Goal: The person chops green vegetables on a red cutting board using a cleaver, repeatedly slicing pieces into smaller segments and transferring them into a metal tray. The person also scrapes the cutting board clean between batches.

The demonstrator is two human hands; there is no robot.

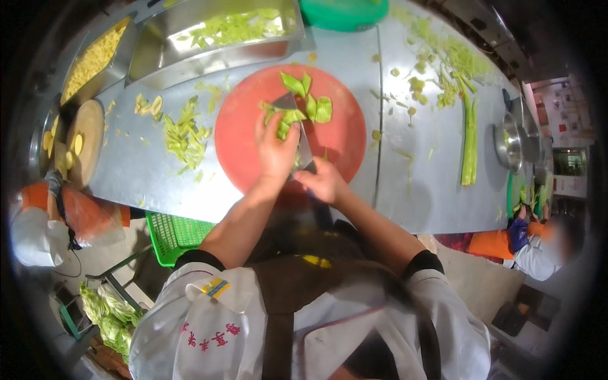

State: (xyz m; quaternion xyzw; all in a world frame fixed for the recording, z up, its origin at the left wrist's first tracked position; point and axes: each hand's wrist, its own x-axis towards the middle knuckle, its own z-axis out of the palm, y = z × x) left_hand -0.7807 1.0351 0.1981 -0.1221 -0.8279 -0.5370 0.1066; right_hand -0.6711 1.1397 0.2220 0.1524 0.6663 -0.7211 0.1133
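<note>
On a round red cutting board (235, 136) in front of me, my left hand (277, 151) is closed round some cut green stalk pieces (291, 116) that look like celery. My right hand (323, 182) grips a knife by its handle, near the board's front edge. The knife's metal blade (304, 149) points away from me and lies along the right side of my left hand, against the pieces. More green pieces (323, 109) rest on the board just beyond the blade. My fingers partly hide the blade and the held pieces.
A steel pan (215, 63) of sliced greens stands behind the board, beside a tray of yellow bits (95, 60). Sliced greens (183, 136) lie left. Long green stalks (469, 139) and a steel bowl (508, 142) lie right. Other people work at both sides.
</note>
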